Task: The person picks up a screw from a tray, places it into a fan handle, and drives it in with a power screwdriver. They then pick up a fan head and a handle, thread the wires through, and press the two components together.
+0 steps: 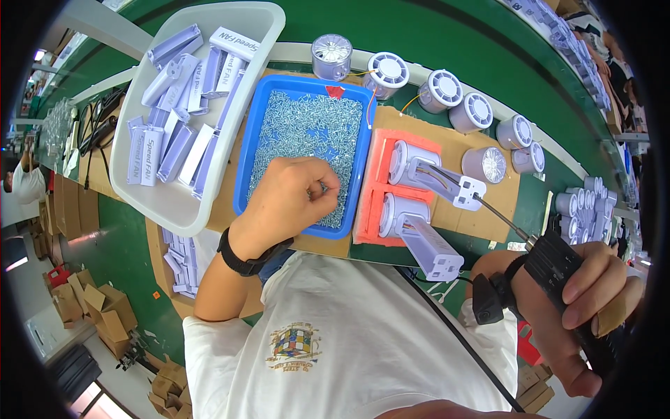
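A black electric screwdriver (555,264) is gripped by the right hand (606,297). Over silvery metal screws (307,115) in a blue rectangular plastic tray (242,178), the left hand (293,192) is curled narrowly; whether one is pinched cannot be told.

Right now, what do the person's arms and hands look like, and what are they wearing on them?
The left arm has a short white sleeve and a black wristband. The left hand has no glove. The right hand has a tan cover on one finger, and its wrist wears a black strap.
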Action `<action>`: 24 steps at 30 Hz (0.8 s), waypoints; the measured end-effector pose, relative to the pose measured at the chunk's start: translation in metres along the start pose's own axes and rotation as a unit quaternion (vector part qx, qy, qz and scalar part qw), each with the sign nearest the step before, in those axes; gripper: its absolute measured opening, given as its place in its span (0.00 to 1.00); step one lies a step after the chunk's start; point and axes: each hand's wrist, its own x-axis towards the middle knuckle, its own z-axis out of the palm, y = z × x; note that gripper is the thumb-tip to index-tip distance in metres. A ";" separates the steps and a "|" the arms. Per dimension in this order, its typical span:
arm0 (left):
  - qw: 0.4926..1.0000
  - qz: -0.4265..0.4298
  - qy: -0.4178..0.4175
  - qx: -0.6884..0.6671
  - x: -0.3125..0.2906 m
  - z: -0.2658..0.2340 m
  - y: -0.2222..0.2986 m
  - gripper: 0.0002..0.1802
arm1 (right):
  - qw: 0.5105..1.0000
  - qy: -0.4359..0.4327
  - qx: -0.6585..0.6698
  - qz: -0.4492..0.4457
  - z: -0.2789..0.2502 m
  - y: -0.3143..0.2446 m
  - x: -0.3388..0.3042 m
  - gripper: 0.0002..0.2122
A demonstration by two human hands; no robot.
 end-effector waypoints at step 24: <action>0.966 0.246 0.081 0.002 0.049 0.031 0.030 0.08 | 0.997 0.019 0.048 0.057 -0.003 0.005 0.006 0.18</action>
